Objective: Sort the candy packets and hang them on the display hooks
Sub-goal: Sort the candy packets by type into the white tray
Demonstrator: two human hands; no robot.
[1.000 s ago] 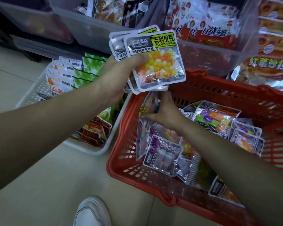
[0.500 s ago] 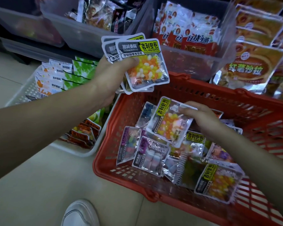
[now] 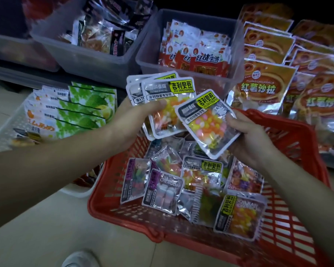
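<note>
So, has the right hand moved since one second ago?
Yes. Against the red basket, the right hand has risen out of it, holding a jelly-bean packet, toward the stack in the left hand.

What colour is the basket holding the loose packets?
Red basket, clearest in the head view.

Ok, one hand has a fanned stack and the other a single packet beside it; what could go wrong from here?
1. The left hand holds the stack of yellow-label packets fanned under one thumb. Adding the single packet, gripped at its edge by the right hand, could make some slip into the red basket.
2. A purple-label packet lies mixed among yellow-label ones there, so a wrong sort might get picked.
</note>
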